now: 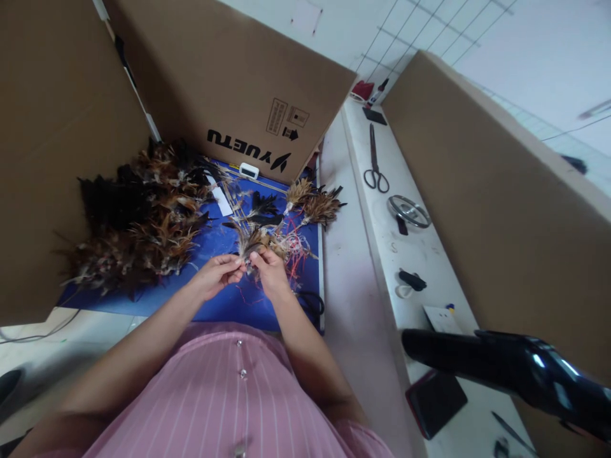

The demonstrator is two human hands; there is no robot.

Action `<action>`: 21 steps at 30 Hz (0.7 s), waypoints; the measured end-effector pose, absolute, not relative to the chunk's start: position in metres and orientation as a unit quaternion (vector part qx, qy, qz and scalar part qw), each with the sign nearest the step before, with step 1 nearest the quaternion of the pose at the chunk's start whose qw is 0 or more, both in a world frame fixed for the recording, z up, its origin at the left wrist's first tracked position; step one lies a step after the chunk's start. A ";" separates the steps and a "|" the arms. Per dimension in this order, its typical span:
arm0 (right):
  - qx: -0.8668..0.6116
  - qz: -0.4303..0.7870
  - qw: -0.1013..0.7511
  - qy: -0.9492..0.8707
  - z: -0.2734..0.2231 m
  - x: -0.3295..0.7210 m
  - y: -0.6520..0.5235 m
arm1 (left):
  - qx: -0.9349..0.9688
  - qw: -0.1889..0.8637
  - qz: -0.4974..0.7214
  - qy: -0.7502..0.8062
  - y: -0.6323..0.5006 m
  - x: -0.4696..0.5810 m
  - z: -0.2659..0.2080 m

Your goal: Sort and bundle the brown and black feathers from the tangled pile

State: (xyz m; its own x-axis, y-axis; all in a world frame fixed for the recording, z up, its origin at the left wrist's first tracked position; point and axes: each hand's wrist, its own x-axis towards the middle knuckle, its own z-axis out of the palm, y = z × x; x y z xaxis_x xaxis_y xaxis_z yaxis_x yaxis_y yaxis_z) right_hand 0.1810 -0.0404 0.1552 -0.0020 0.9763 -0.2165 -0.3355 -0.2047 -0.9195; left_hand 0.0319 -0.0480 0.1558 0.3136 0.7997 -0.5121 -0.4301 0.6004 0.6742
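Both hands meet over the blue tabletop (214,312), close to my body. My left hand (220,275) pinches the lower ends of a small bunch of brown feathers (251,240). Thumb and fingers of my right hand (270,270) are closed on the same bunch from the other side. The feather tips fan away from me. Just beyond lie a few black feathers (262,203). Red and white strings (296,248) lie tangled to the right of my right hand. Two tan feather bundles (321,205) rest behind the strings.
A large heap of brown and black feathers (138,222) covers the table's left side. Cardboard panels (229,76) stand behind and at left. A white ledge at right holds scissors (375,168), a round metal dish (408,211) and a black hair dryer (506,362).
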 end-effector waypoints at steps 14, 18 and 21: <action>-0.517 0.573 0.516 -0.372 0.161 0.181 -0.042 | 0.258 0.759 0.383 0.459 -0.048 0.033 0.150; -0.522 0.559 0.522 -0.378 0.165 0.180 -0.044 | 0.270 0.742 0.397 0.467 -0.048 0.033 0.149; -0.535 0.546 0.520 -0.382 0.165 0.180 -0.046 | 0.281 0.731 0.403 0.473 -0.049 0.033 0.149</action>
